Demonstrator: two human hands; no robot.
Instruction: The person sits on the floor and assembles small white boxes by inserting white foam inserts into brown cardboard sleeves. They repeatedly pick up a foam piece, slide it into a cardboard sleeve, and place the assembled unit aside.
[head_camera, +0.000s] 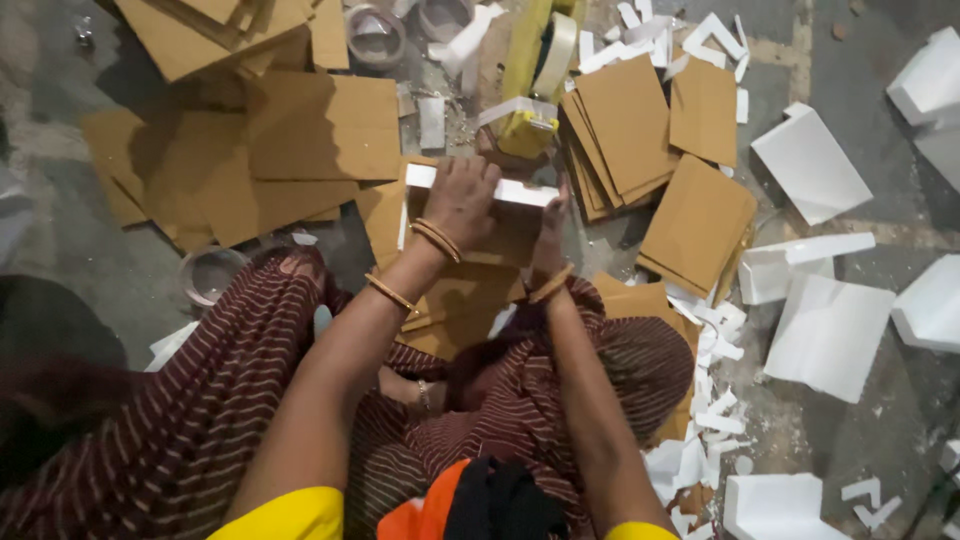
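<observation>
My left hand (462, 200) lies flat on top of a brown cardboard box (497, 242) edged with a white foam strip (520, 191), pressing it down. My right hand (552, 225) grips the box's right end, fingers on the strip. Both wrists carry bangles. Just beyond the box stands a yellow tape dispenser (533, 70) with a roll of pale tape, its front close to the box's far edge. The box rests over more cardboard sheets on my lap, above striped maroon cloth.
Stacks of brown cardboard sheets (630, 125) lie to the right and a spread of sheets (300, 140) to the left. White foam pieces (810, 165) and foam scraps (715, 400) litter the grey floor at right. Clear tape rolls (208, 272) sit at left and top.
</observation>
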